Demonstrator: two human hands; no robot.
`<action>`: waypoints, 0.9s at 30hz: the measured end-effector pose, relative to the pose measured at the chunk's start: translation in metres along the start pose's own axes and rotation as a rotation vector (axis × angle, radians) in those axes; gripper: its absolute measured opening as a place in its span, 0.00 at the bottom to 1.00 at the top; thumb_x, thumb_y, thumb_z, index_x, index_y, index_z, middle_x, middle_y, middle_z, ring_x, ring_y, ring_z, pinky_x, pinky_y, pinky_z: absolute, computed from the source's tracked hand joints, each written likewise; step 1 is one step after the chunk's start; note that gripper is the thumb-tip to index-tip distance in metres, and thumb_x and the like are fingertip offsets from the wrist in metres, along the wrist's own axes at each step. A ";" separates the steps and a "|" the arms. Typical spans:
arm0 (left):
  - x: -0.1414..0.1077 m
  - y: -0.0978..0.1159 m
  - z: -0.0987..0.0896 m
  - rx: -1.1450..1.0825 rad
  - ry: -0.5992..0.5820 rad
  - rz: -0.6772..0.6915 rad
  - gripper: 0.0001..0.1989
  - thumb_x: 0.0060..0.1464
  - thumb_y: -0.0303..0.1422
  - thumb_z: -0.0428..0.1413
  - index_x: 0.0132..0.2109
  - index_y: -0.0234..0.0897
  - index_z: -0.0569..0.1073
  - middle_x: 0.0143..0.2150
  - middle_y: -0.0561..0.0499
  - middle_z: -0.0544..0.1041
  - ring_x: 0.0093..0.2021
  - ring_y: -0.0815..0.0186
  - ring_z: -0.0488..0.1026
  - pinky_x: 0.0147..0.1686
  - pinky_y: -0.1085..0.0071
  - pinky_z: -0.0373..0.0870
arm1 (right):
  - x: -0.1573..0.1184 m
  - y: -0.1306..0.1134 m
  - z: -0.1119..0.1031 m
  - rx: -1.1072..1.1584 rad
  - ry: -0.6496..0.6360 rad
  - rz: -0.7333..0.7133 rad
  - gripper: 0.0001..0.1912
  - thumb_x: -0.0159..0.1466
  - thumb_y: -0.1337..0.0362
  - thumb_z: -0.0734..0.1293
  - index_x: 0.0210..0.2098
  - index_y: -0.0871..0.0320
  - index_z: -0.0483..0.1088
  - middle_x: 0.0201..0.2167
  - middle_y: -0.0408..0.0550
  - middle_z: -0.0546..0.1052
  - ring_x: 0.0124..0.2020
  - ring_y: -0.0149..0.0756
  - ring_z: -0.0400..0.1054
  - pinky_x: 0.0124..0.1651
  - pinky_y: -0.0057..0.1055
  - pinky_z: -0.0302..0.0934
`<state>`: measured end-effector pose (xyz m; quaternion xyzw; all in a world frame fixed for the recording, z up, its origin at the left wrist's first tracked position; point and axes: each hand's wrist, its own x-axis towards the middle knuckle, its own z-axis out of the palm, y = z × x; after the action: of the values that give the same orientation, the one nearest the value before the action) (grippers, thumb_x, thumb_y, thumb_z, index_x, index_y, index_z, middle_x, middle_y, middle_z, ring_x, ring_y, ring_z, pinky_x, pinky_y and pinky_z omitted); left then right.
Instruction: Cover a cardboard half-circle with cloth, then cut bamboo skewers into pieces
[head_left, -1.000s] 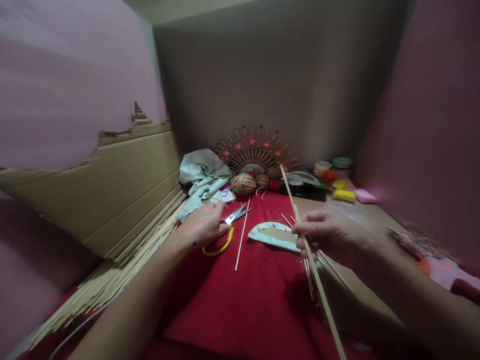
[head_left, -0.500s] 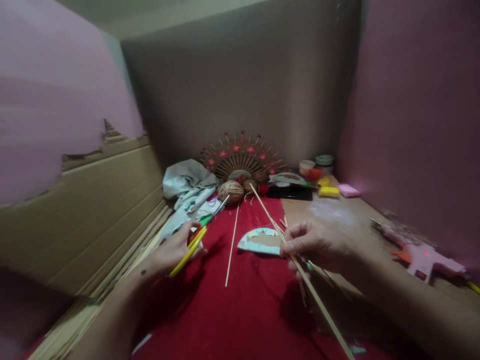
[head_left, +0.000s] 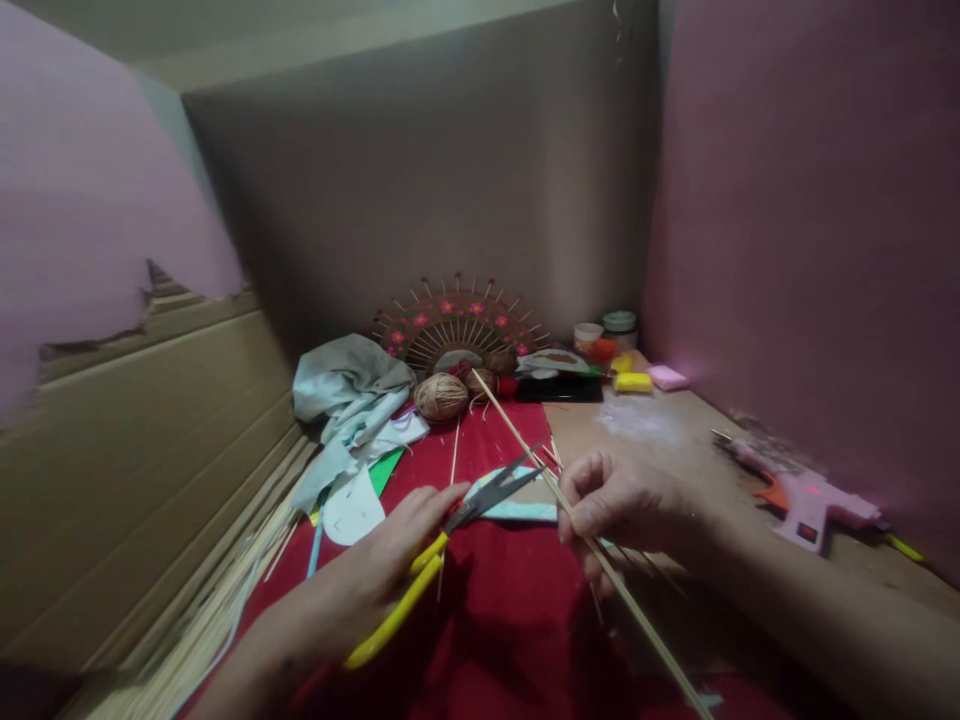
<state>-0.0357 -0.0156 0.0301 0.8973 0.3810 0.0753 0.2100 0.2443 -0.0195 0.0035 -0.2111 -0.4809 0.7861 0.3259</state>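
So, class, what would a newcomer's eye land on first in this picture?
Centre front, the left hand holds yellow-handled scissors, blades open toward a thin bamboo stick pinched by the right hand, over the red cloth. A stick fan with pink flowers stands against the back wall.

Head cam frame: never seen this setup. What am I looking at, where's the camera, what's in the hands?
There is no machine here: a person works with bare hands, and one camera worn on the head looks forward and down at them. The left hand holds yellow-handled scissors, blades open toward a thin bamboo stick held by the right hand. They work over a red cloth inside a cardboard enclosure. Under the blades lies a half-round cardboard piece with pale blue edging. Behind are a ball of twine, a fan-shaped stick decoration and crumpled fabric. A pink glue gun lies at right, a stack of sticks at left.
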 end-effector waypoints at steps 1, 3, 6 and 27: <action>0.000 0.002 0.001 0.010 -0.001 0.001 0.25 0.63 0.36 0.44 0.66 0.50 0.51 0.62 0.45 0.61 0.59 0.55 0.62 0.59 0.57 0.61 | 0.000 0.002 0.000 0.004 -0.011 0.001 0.07 0.48 0.66 0.72 0.24 0.65 0.73 0.16 0.48 0.76 0.13 0.32 0.70 0.13 0.20 0.60; 0.000 0.005 0.003 0.023 -0.001 0.022 0.25 0.64 0.36 0.43 0.66 0.50 0.49 0.62 0.45 0.61 0.58 0.55 0.63 0.57 0.59 0.63 | 0.000 0.004 0.000 0.010 -0.045 0.020 0.08 0.49 0.66 0.72 0.25 0.65 0.74 0.16 0.49 0.76 0.14 0.32 0.70 0.13 0.19 0.60; -0.001 0.008 0.004 0.027 0.003 0.080 0.26 0.63 0.35 0.43 0.67 0.50 0.47 0.63 0.45 0.60 0.58 0.56 0.63 0.56 0.62 0.64 | -0.002 0.004 0.002 0.042 -0.071 0.054 0.07 0.50 0.66 0.71 0.26 0.66 0.74 0.17 0.49 0.77 0.15 0.32 0.71 0.15 0.20 0.62; 0.006 0.009 0.017 0.043 0.044 0.224 0.27 0.62 0.29 0.47 0.66 0.43 0.52 0.60 0.43 0.66 0.56 0.58 0.66 0.54 0.60 0.67 | 0.004 0.020 -0.001 0.080 -0.141 0.078 0.06 0.50 0.68 0.71 0.25 0.68 0.73 0.18 0.50 0.78 0.15 0.35 0.72 0.17 0.24 0.67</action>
<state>-0.0204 -0.0229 0.0182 0.9366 0.2843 0.1100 0.1727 0.2358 -0.0229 -0.0149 -0.1609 -0.4624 0.8296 0.2686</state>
